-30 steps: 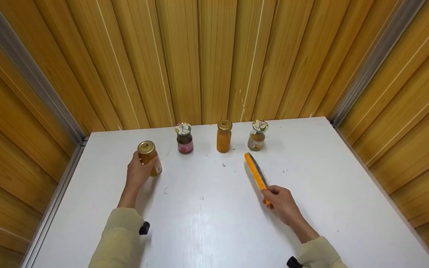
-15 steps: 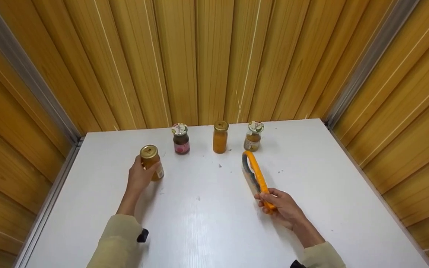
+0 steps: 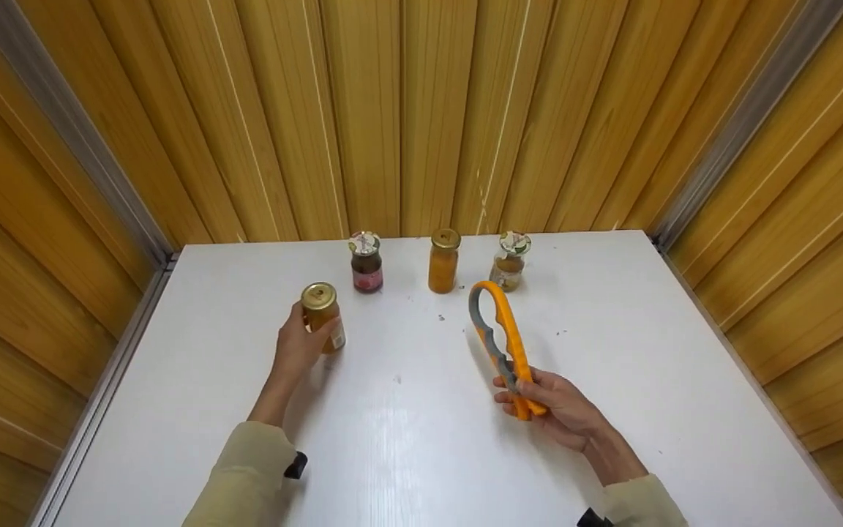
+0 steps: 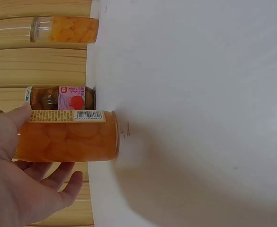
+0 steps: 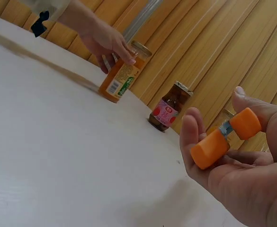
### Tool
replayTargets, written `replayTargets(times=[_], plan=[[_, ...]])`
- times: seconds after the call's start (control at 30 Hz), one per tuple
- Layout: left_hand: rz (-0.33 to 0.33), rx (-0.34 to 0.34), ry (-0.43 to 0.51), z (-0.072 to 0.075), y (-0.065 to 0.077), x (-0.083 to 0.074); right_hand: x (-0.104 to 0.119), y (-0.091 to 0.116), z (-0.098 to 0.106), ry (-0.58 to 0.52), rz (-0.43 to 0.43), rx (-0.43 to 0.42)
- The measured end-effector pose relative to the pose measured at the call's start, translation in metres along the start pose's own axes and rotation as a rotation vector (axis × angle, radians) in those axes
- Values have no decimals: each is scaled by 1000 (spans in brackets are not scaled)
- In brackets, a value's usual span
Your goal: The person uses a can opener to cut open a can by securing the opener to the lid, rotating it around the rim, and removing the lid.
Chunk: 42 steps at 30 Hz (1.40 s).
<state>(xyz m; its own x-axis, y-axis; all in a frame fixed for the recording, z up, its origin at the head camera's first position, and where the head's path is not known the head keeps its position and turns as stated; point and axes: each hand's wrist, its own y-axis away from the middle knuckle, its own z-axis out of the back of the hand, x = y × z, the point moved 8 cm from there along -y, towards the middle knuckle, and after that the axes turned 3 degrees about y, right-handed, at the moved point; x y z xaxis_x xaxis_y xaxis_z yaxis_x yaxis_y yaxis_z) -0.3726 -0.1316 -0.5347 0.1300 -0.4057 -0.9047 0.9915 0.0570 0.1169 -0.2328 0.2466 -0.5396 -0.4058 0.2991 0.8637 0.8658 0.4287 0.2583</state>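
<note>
My left hand [image 3: 301, 350] grips a glass jar of orange fruit pieces [image 4: 72, 141] with a gold lid, thumb on one side and fingers on the other. It stands about upright at the left of the table; I cannot tell whether its base touches the top. My right hand [image 3: 557, 406] holds an orange and grey jar opener [image 3: 511, 333] by its handle ends, between thumb and fingers. Its looped head points away, above the table and in front of the back right jar. In the right wrist view only its orange handle ends [image 5: 209, 150] show well.
Along the back of the white table [image 3: 407, 454] stand a dark jar with a pink label [image 3: 367, 272], a gold-lidded orange jar [image 3: 443, 269] and a small jar with a patterned lid [image 3: 507, 271]. Wood-look walls [image 3: 421, 110] enclose the back and sides.
The left hand has moved the gold-lidded jar to the right, closer to the pink-labelled jar. The right hand has turned the jar opener, so its loop and both handles now show.
</note>
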Motion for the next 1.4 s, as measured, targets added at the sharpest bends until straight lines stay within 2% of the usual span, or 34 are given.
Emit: replayTargets(times=[0.33,0.43,0.63,0.83,0.97,1.1,1.23,1.4], plan=[[-42,17,0,-16,5,-12,14,0,-22,55,71,137],[-50,21,6,-20,9,-14,13,-4,-23,95,56,97],[-110,25,19,-28,17,-19,7,-16,-12,120,10,-45],[-149,27,15,-41,26,-24,8,-26,-11,80,48,-52],[-149,48,10,-51,31,-28,12,-33,-24,77,50,-8],[-138,75,0,-61,36,-32,16,-42,-46,71,40,86],[-159,91,-12,-69,41,-37,19,-51,-66,63,40,178],[-184,118,-7,-79,46,-39,17,-62,-86,73,7,250]])
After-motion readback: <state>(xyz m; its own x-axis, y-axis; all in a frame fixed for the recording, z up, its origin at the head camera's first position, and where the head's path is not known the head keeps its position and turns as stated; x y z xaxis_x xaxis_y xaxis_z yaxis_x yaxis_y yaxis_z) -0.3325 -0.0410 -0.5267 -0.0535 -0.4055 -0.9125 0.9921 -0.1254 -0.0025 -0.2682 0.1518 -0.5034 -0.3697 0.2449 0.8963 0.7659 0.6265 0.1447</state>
